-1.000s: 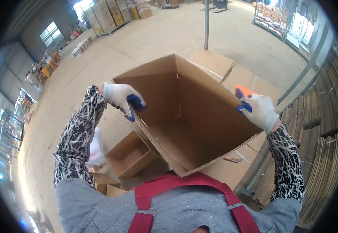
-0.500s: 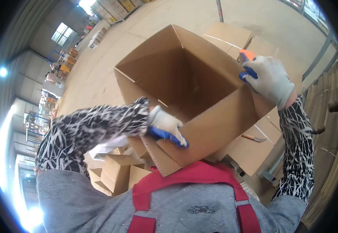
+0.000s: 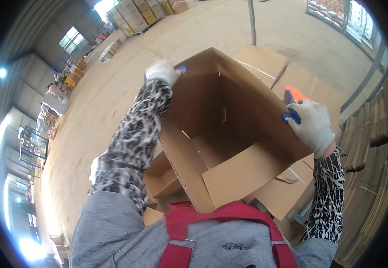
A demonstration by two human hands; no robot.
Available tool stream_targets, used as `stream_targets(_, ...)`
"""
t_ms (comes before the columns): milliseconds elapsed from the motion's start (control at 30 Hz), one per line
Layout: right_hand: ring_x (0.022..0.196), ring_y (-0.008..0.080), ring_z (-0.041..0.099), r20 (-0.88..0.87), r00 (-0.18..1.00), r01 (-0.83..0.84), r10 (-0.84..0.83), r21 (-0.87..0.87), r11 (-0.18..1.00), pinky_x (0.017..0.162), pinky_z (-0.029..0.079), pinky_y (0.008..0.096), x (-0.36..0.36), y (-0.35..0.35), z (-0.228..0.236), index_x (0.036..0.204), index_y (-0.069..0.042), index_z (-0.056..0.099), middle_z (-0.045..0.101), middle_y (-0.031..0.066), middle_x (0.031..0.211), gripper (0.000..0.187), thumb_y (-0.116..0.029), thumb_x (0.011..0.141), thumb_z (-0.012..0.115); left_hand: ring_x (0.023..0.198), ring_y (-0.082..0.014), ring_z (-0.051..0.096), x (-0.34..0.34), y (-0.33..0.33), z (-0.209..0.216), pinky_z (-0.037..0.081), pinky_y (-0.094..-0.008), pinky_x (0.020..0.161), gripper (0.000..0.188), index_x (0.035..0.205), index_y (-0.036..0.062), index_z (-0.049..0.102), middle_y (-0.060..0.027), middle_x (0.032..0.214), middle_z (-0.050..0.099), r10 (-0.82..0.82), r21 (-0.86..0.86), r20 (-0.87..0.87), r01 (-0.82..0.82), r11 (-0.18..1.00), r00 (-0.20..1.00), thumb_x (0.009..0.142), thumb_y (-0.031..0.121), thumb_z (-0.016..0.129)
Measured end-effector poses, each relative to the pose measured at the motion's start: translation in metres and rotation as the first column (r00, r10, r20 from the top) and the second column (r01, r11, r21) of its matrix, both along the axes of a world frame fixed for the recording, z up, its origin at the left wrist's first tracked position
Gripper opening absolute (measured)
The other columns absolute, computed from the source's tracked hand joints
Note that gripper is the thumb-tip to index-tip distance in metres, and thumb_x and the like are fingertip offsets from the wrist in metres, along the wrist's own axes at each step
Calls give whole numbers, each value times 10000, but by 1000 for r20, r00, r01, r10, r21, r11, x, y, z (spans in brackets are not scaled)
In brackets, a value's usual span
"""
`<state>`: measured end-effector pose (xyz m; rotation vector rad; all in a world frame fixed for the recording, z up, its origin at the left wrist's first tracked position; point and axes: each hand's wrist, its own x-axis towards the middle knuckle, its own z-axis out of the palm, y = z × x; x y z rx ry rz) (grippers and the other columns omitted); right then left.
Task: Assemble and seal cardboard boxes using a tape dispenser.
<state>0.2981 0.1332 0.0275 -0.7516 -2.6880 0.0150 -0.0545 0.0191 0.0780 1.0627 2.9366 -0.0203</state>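
Observation:
A large open cardboard box stands in front of me, tilted, its inside facing up. My left hand, in a white glove with blue finger pads, is at the box's far left corner, its slightly blurred fingers bent over the rim. At the right wall is my gloved right hand, closed round an orange-ended tool; its exact kind is hidden by the fingers. The right thumb lies against the box's upper edge. A near flap of the box is folded inward.
Flat cardboard sheets bound with white strap lie behind and beneath the box. A knife with a wooden-coloured handle rests on them. Stacked flat cartons line the right, beside a metal post. Smaller open cartons sit at the left.
My left hand has moved from the near flap to the far left corner. The box has turned and shifted a little right and nearer; my right hand came lower with the orange-ended tool.

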Motion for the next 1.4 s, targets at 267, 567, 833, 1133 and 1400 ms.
stream_targets(267, 639, 271, 578, 42, 999, -10, 0, 238, 971, 629, 417, 415, -52, -59, -12, 822, -83, 611, 542, 99, 727, 216, -294, 795, 652, 972, -294, 644, 27, -22, -90, 496, -390, 859, 416, 1122, 124, 669, -113, 1018, 690, -524, -594, 564, 755, 279, 638, 835, 421, 624)
stream_targets(567, 720, 255, 539, -171, 978, -97, 123, 152, 984, 645, 391, 402, -48, -75, -101, 1007, -190, 679, 519, 74, 795, 289, -178, 718, 672, 1280, -357, 404, -133, -38, -117, 336, -457, 1050, 523, 1342, 88, 464, -186, 1353, 472, -342, 125, -503, 458, 880, 794, 940, 421, 437)
stream_targets(833, 804, 272, 595, -280, 958, -123, 59, -214, 969, 751, 450, 397, -35, -58, -93, 1015, -138, 684, 603, 116, 889, 307, -118, 709, 677, 1249, -341, 459, -18, 58, -159, 321, -454, 1047, 647, 1420, 169, 331, -176, 1360, 468, -239, 184, 129, 213, 959, 962, 921, 579, 370)
stream_targets(1133, 812, 201, 602, -598, 765, -531, -237, -795, 294, 704, 486, 294, -102, -75, -114, 1052, 71, 643, 613, 126, 974, 230, -44, 863, 581, 1096, -269, 598, -51, 54, -167, 472, -396, 879, 624, 1370, 92, 421, -158, 1168, 608, -319, 243, 237, 261, 934, 918, 938, 541, 372)
stream_targets(1400, 808, 210, 616, -647, 757, -595, -95, -742, 309, 708, 494, 300, -100, -74, -115, 1042, 56, 650, 621, 138, 955, 216, -29, 846, 624, 590, -153, 611, -35, -15, -122, 498, -284, 539, 673, 1005, 7, 677, -96, 773, 658, -329, 337, 941, -114, 935, 78, 897, 631, 447)
